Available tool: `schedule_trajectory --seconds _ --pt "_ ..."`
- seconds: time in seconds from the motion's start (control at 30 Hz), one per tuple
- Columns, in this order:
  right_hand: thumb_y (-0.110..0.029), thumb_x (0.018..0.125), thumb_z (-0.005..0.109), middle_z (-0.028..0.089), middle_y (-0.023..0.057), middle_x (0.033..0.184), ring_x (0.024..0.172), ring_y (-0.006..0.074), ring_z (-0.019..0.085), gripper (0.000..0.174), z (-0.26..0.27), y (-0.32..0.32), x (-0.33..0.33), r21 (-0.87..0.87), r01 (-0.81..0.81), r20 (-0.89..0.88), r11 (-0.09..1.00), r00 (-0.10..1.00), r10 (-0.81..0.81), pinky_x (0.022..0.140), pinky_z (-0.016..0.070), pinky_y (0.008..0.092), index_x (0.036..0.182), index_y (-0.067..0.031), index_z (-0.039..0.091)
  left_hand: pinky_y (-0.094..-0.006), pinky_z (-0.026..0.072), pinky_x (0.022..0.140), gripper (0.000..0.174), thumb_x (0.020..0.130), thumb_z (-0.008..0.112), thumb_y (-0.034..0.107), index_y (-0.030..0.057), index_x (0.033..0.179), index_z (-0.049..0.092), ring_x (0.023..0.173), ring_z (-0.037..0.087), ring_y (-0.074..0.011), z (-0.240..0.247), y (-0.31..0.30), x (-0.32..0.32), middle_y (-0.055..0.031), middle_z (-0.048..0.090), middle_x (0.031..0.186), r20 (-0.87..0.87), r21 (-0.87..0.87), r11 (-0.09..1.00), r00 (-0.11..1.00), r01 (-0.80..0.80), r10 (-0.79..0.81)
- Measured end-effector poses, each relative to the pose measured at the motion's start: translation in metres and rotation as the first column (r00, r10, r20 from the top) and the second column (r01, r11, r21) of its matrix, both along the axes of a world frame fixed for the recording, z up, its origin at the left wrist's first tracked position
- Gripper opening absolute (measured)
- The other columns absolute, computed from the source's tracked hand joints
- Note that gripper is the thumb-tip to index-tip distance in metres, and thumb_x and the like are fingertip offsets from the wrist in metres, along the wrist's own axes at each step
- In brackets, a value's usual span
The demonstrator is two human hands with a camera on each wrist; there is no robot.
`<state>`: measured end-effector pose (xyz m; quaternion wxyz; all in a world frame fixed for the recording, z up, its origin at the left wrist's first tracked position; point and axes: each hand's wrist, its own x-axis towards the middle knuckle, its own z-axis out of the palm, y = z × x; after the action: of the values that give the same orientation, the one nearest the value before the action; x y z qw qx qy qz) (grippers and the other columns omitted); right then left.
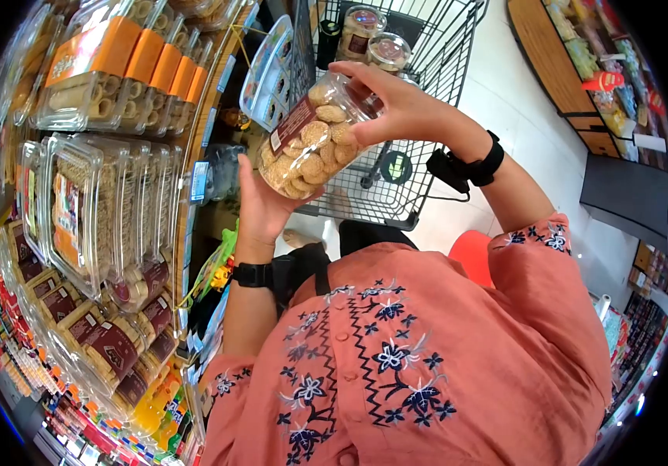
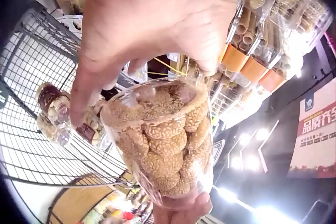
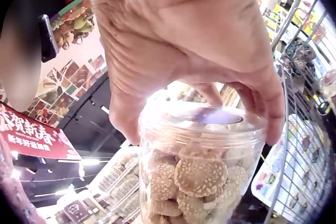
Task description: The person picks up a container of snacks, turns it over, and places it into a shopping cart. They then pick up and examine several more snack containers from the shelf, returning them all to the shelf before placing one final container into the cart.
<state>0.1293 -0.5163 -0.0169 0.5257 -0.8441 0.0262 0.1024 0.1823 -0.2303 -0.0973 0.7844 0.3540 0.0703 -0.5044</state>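
Note:
A clear plastic jar (image 1: 310,147) of round sesame cookies, with a maroon label, is held tilted in front of the person's chest. The right hand (image 1: 411,105) grips it at the lid end, and in the right wrist view the thumb and fingers straddle the clear lid (image 3: 210,121). Under the base is the left hand (image 1: 268,213), thumb pointing up along the jar's side. The left wrist view shows that hand's thumb and fingers spread around the jar bottom (image 2: 163,124). Part of the left fingers is hidden behind the jar.
A wire shopping cart (image 1: 384,216) stands just beyond the hands, carrying several similar jars (image 1: 388,53). Along the left runs a shelf with clear boxes of rolled wafers (image 1: 89,66), boxed snacks (image 1: 77,213) and maroon-labelled packs (image 1: 108,346). Another display (image 1: 551,46) borders the tiled floor at right.

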Motion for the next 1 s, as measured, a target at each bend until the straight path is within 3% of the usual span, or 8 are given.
schedule_trajectory --seconds 0.17,0.3,0.5,0.57,0.7,0.8,0.9,1.0 --pt "-0.038 0.077 0.080 0.055 0.0134 0.137 0.125 0.0252 0.055 0.097 0.029 0.027 -0.005 -0.049 -0.082 0.062 0.995 0.995 0.085 0.103 0.0493 0.0392 0.159 -0.0105 0.035 -0.0623 0.0468 0.107 0.083 0.102 0.027 0.072 0.0099 0.158 0.036 0.139 0.050 -0.0377 0.027 0.017 -0.013 -0.0160 0.046 0.157 0.006 -0.074 0.997 0.999 -0.031 0.032" --pt "-0.041 0.076 0.084 0.054 0.0134 0.139 0.127 0.0256 0.054 0.101 0.044 0.049 -0.010 -0.058 -0.132 0.167 0.990 0.976 0.140 0.103 0.0493 0.0399 0.159 -0.0086 0.035 -0.0584 0.0498 0.105 0.077 0.105 0.028 0.065 0.0077 0.154 0.041 0.135 0.055 -0.0360 0.037 0.048 -0.017 -0.0150 0.051 0.152 0.170 -0.046 0.994 0.980 -0.101 0.107" --pt "-0.044 0.073 0.090 0.054 0.0126 0.140 0.130 0.0267 0.053 0.106 0.091 0.109 -0.013 -0.182 -0.210 0.322 0.961 0.910 0.260 0.110 0.0428 0.0397 0.158 -0.0085 0.038 -0.0631 0.0493 0.103 0.075 0.103 0.032 0.066 0.0120 0.154 0.042 0.135 0.054 -0.0366 0.052 0.100 -0.024 -0.0135 0.051 0.153 0.122 -0.066 0.965 0.957 -0.256 0.262" --pt "-0.040 0.073 0.090 0.054 0.0128 0.141 0.131 0.0270 0.052 0.104 0.100 0.129 -0.009 -0.211 -0.267 0.427 0.940 0.840 0.334 0.110 0.0422 0.0395 0.158 -0.0089 0.038 -0.0653 0.0508 0.100 0.077 0.101 0.032 0.069 0.0170 0.156 0.039 0.135 0.054 -0.0374 0.060 0.118 -0.028 -0.0134 0.049 0.154 0.074 -0.086 0.956 0.955 -0.280 0.287" --pt "-0.030 0.075 0.089 0.053 0.0140 0.143 0.133 0.0282 0.051 0.098 0.123 0.174 -0.001 -0.236 -0.376 0.466 0.896 0.765 0.444 0.112 0.0403 0.0391 0.157 -0.0088 0.039 -0.0632 0.0500 0.103 0.077 0.100 0.034 0.068 0.0152 0.156 0.040 0.136 0.053 -0.0386 0.066 0.155 -0.040 -0.0138 0.049 0.154 0.008 -0.373 0.893 0.962 -0.252 0.274" --pt "-0.027 0.075 0.089 0.052 0.0151 0.142 0.134 0.0304 0.051 0.095 0.132 0.205 0.004 -0.277 -0.436 0.510 0.856 0.689 0.516 0.113 0.0403 0.0398 0.155 -0.0061 0.041 -0.0635 0.0497 0.103 0.076 0.101 0.034 0.067 0.0149 0.156 0.040 0.136 0.052 -0.0383 0.068 0.173 -0.046 -0.0129 0.050 0.154 0.005 -0.335 0.864 0.916 -0.376 0.400" --pt "-0.027 0.074 0.089 0.051 0.0159 0.143 0.135 0.0326 0.050 0.095 0.128 0.236 0.010 -0.317 -0.472 0.577 0.823 0.593 0.562 0.112 0.0409 0.0406 0.154 -0.0049 0.041 -0.0587 0.0463 0.110 0.070 0.105 0.032 0.060 0.0128 0.155 0.041 0.139 0.051 -0.0349 0.065 0.187 -0.045 -0.0125 0.049 0.155 -0.067 -0.405 0.752 0.837 -0.521 0.543" --pt "-0.028 0.073 0.090 0.050 0.0164 0.144 0.135 0.0334 0.049 0.095 0.129 0.262 0.014 -0.358 -0.498 0.597 0.790 0.528 0.604 0.113 0.0406 0.0408 0.153 -0.0052 0.042 -0.0564 0.0440 0.114 0.067 0.106 0.033 0.058 0.0122 0.155 0.041 0.140 0.050 -0.0337 0.062 0.206 -0.048 -0.0128 0.048 0.155 -0.071 -0.453 0.689 0.793 -0.566 0.605"
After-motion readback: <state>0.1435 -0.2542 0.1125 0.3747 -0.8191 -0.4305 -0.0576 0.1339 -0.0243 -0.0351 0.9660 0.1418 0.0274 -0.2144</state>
